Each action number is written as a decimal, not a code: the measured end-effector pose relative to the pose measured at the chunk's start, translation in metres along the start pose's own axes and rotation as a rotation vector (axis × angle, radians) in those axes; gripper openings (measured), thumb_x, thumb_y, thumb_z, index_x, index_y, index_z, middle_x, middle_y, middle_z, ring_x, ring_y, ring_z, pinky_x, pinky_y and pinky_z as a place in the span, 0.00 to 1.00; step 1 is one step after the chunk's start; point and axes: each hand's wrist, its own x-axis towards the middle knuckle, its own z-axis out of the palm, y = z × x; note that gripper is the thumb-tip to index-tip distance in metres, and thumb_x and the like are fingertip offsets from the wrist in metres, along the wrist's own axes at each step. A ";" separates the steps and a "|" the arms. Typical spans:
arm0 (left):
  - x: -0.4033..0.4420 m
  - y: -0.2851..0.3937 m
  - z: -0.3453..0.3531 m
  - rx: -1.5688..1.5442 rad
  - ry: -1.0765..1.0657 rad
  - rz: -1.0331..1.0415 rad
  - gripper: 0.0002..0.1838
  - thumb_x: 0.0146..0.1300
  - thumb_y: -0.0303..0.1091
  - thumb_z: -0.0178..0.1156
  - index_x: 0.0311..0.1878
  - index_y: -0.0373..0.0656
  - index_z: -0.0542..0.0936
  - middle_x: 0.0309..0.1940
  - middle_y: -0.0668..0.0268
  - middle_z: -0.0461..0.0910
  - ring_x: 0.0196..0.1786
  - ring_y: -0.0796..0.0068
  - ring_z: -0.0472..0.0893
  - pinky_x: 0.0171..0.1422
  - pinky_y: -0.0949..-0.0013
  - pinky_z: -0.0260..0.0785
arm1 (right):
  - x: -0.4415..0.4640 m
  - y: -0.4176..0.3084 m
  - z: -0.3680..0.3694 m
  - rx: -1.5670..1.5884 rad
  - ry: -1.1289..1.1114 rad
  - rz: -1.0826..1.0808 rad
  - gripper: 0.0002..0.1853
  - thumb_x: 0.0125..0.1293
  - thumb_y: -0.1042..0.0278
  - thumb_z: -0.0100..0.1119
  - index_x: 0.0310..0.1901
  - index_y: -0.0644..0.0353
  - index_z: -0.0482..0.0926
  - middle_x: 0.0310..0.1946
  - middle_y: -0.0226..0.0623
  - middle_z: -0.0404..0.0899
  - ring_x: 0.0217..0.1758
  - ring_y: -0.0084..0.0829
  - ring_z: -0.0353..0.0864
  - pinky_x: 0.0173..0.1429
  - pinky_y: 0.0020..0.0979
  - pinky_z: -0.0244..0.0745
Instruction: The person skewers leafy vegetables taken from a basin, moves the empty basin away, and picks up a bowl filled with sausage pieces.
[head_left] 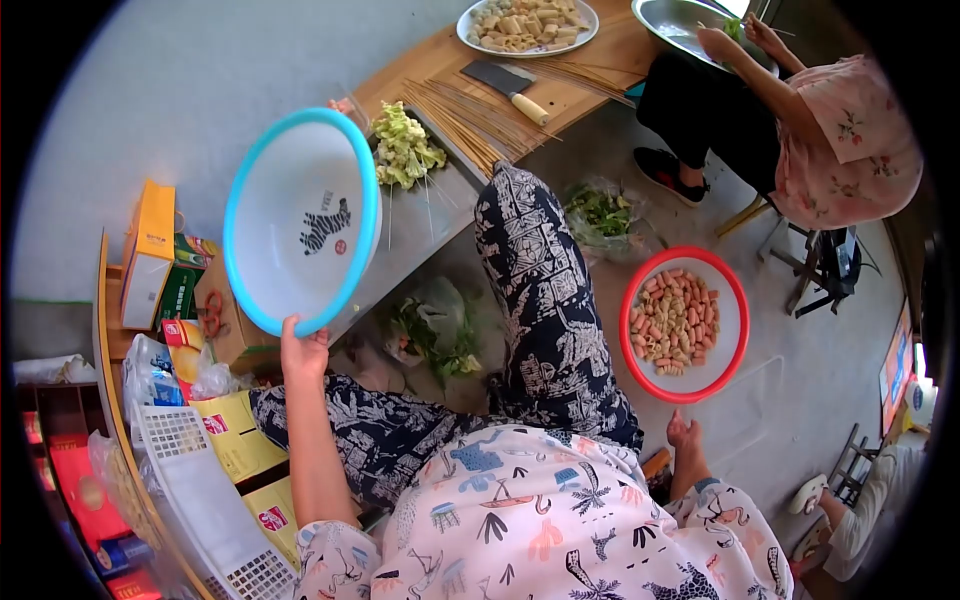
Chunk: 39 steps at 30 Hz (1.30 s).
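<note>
My left hand (304,347) grips the lower rim of a white plastic basin (290,190) with a blue rim, its fingers closed on the edge. The basin is tilted, its inside facing me, with a zebra print on the bottom and no food in it. My right hand (685,436) is just below a red-rimmed basin (741,318), with a slight gap to the rim; its fingers look loosely bent and hold nothing visible. Cut sausage pieces and other small food pieces (675,322) fill the middle of that basin.
Skewered leafy greens (405,150) lie on a metal tray (415,235) beside long bamboo sticks (455,130). Behind are a cleaver (500,80) and a plate (470,38) of food. Bagged greens (440,325) lie below. Another person (840,140) sits with a metal bowl (665,15).
</note>
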 end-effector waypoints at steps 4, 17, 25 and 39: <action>-0.010 0.020 0.065 -0.014 -0.110 0.061 0.22 0.59 0.34 0.57 0.57 0.44 0.67 0.49 0.65 0.73 0.49 0.70 0.74 0.45 0.66 0.73 | 0.022 0.002 -0.006 -0.112 -0.006 -0.058 0.30 0.72 0.44 0.31 0.63 0.62 0.58 0.49 0.44 0.78 0.45 0.38 0.82 0.35 0.30 0.79; 0.016 -0.041 0.304 0.031 -0.450 -0.170 0.18 0.58 0.31 0.59 0.52 0.45 0.69 0.44 0.63 0.76 0.43 0.66 0.78 0.42 0.62 0.76 | -0.036 0.032 0.029 -0.247 -0.242 -0.027 0.25 0.65 0.43 0.51 0.50 0.58 0.70 0.51 0.40 0.75 0.51 0.42 0.76 0.50 0.41 0.72; 0.021 -0.082 0.347 0.183 -0.443 -0.215 0.19 0.61 0.33 0.56 0.54 0.44 0.67 0.45 0.59 0.76 0.43 0.62 0.79 0.42 0.59 0.78 | -0.016 0.044 0.055 -0.237 -0.131 0.023 0.17 0.60 0.54 0.61 0.45 0.55 0.72 0.44 0.35 0.76 0.50 0.37 0.75 0.56 0.45 0.69; 0.033 -0.106 0.357 0.139 -0.487 -0.268 0.17 0.61 0.32 0.54 0.52 0.39 0.67 0.45 0.55 0.74 0.43 0.58 0.78 0.42 0.59 0.78 | -0.013 0.044 0.053 -0.208 -0.226 0.097 0.12 0.62 0.56 0.58 0.41 0.54 0.74 0.38 0.33 0.80 0.48 0.38 0.77 0.58 0.43 0.67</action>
